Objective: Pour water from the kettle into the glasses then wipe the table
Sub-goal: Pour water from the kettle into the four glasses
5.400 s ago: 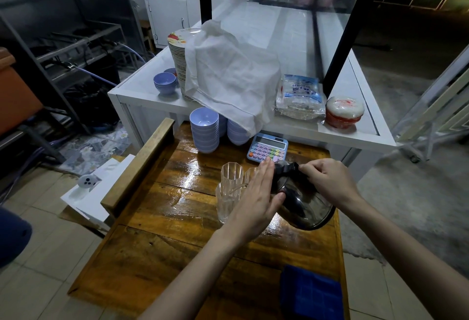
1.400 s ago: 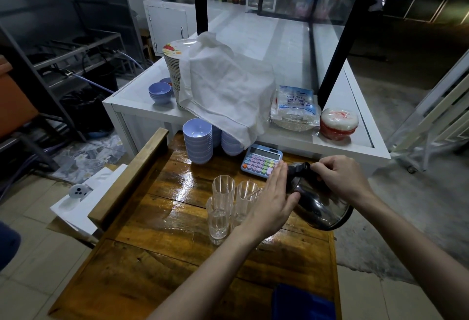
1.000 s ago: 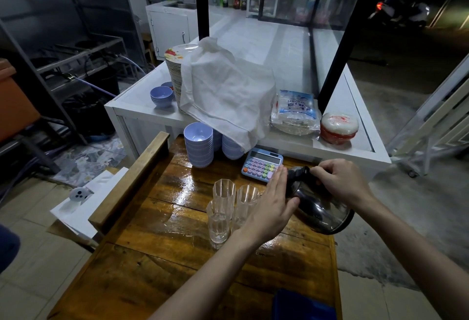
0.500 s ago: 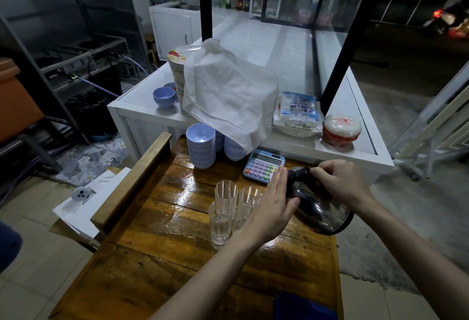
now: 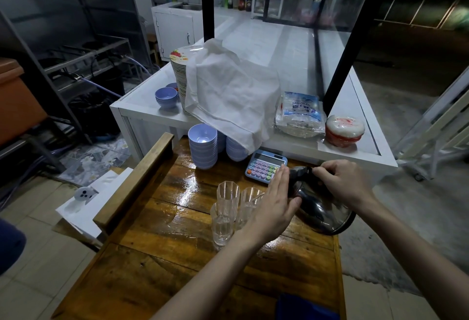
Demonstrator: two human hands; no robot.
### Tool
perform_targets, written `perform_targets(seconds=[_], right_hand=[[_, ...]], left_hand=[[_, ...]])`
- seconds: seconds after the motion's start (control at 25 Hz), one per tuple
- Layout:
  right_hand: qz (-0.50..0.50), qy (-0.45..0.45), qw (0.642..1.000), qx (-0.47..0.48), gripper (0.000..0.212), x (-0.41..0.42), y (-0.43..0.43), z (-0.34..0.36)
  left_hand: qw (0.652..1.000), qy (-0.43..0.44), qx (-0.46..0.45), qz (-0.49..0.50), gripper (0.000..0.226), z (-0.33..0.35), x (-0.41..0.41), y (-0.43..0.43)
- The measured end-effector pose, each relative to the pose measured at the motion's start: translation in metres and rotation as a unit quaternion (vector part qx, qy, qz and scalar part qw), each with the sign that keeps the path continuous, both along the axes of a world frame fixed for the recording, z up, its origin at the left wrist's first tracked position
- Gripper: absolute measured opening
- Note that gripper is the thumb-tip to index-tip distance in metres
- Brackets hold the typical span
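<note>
A: Where does the pour stand?

B: I have the kettle tipped toward the glasses, which sit bunched together mid-tabletop. My right hand is clenched on the kettle's handle at the top. My left hand lies flat, fingers straight, pressed to the kettle's side, gripping nothing.

A: Any water in them?

B: The nearest glass shows some at the bottom. The two behind it I cannot judge; my left hand covers part of them, and I see no stream from here.

A: So pouring is not finished?

B: I judge it is under way, early to midway. The glasses look far from full.

A: And the wiping?

B: Not begun. The wood shines wet around and beyond the glasses, up toward the bowls and calculator. A blue thing lies at the near edge; it may be a cloth, but I cannot tell.

A: What is left, then?

B: Fill the glasses, set the kettle down, then wipe.
</note>
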State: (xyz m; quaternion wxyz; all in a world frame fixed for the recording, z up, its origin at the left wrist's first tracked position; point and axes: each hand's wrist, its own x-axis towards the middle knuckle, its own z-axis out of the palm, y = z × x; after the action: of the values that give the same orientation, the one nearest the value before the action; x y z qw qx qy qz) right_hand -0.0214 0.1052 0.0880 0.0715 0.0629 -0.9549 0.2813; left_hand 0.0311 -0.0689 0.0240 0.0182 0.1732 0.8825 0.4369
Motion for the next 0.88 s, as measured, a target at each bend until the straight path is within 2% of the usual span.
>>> perform_targets(seconds=[0.12,0.36,0.44,0.64,0.88], right_hand=[[-0.022,0.001,0.999,-0.026,0.028,0.006,0.003,-0.003],[-0.104,0.001,0.977,-0.186,0.028,0.027,0.004,-0.029],[-0.115,0.003,0.971,-0.209,0.027,0.027,0.0,-0.031],[-0.09,0.028,0.983,-0.159,0.028,0.013,-0.013,-0.014],[-0.015,0.027,0.998,-0.06,0.032,-0.015,-0.036,0.003]], left_hand=[[1.0,0.004,-0.005,-0.009,0.068,0.001,-0.001,0.001],[0.997,0.057,-0.055,-0.023,0.066,0.002,-0.012,0.003],[0.995,0.076,-0.06,-0.017,0.066,0.004,-0.014,0.0],[0.995,0.097,-0.032,0.008,0.066,0.009,-0.016,-0.01],[0.997,0.059,0.011,0.052,0.066,0.006,-0.015,-0.026]])
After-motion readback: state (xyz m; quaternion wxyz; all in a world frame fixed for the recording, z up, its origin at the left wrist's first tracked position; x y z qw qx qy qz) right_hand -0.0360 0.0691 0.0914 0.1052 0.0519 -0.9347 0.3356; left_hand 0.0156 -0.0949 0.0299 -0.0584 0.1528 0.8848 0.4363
